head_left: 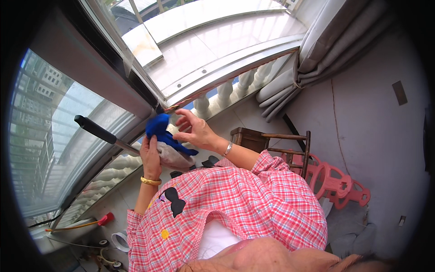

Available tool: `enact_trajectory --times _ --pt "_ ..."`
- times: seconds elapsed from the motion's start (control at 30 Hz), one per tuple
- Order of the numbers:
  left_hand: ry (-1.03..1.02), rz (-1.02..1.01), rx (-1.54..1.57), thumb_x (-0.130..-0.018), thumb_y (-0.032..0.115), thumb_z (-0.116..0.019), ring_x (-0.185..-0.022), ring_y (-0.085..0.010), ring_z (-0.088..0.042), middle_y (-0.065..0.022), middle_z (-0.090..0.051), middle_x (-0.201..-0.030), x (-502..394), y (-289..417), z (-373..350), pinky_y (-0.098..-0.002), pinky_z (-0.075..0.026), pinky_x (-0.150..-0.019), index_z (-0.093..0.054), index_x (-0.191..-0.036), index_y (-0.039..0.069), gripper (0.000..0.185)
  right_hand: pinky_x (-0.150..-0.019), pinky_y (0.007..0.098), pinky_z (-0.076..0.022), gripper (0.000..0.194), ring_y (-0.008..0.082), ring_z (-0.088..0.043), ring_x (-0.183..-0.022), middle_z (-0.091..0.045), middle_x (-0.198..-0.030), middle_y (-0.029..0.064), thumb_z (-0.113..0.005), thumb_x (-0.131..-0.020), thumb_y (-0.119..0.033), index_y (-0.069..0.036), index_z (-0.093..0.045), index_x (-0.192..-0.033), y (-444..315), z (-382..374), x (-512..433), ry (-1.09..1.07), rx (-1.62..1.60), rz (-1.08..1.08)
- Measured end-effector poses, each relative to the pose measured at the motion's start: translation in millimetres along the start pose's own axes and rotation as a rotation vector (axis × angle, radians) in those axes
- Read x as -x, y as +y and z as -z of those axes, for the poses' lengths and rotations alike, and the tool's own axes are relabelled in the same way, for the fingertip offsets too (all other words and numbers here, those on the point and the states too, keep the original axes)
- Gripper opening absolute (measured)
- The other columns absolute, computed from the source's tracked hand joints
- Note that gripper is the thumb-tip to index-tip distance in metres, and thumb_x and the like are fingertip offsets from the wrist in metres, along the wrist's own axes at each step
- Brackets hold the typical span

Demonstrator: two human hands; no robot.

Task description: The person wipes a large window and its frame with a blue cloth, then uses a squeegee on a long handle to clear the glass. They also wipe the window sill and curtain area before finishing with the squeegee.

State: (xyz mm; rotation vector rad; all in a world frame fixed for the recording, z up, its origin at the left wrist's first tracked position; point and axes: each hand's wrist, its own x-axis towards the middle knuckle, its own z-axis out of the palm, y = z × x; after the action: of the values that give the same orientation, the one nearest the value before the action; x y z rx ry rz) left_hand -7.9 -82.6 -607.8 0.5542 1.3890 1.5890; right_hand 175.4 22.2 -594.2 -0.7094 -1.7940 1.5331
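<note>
My left hand [151, 156], with a gold-coloured bangle at the wrist, holds a bundle of a blue cloth [166, 136] and a grey cloth [173, 157] by its left side. The blue cloth lies against the grey one and its upper part looks blurred. Just right of the blue cloth is my right hand [195, 131], its fingers apart and curved, holding nothing; a silver-coloured bracelet is on that wrist. A pole with a black handle [95, 129] slants down behind my left hand, where its lower end is hidden.
A window frame [159, 98] and sill [204, 71] stand ahead, above white balusters [224, 91]. Glass panes [81, 142] are on the left. To the right are a tied grey curtain [282, 88], a wooden chair [272, 136] and pink plastic pieces [340, 183]. A red-headed stick [105, 219] lies lower left.
</note>
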Motion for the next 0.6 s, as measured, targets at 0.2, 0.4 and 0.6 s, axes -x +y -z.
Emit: enact_trajectory --times 0.2,0.4,0.6 --pt "-0.02 0.007 0.266 -0.102 0.021 -0.051 -0.098 -0.0148 -0.062 -0.0033 -0.064 -0.109 -2 -14 -26 -0.03 -0.052 -0.085 -0.056 -0.121 0.01 0.023 -0.084 0.0414 -0.0507 0.06 0.0371 -0.063 -0.092 -0.066 -0.101 0.0203 -0.084 -0.071 -0.034 -0.003 -0.057 -0.114 36 -12 28 -0.272 0.178 0.08" --pt "-0.196 -0.079 0.133 -0.102 0.02 -0.051 -0.105 -0.0123 -0.058 -0.0016 -0.061 -0.118 0 -6 -34 -0.0298 -0.047 -0.094 -0.056 -0.125 0.009 0.026 -0.097 0.0294 -0.0477 0.037 0.0124 -0.059 -0.108 -0.065 -0.117 0.0038 -0.064 -0.086 -0.004 -0.004 -0.062 -0.122 72 12 29 -0.031 -0.338 -0.127" --pt "0.247 -0.154 0.1 -0.101 0.02 -0.053 -0.102 -0.0123 -0.061 -0.003 -0.064 -0.114 24 32 22 -0.0275 -0.049 -0.089 -0.056 -0.125 0.009 0.027 -0.088 0.0302 -0.0496 0.038 0.0171 -0.061 -0.099 -0.065 -0.112 0.0076 -0.068 -0.084 -0.003 0.001 -0.059 -0.121 81 166 22 0.871 -0.365 0.044"
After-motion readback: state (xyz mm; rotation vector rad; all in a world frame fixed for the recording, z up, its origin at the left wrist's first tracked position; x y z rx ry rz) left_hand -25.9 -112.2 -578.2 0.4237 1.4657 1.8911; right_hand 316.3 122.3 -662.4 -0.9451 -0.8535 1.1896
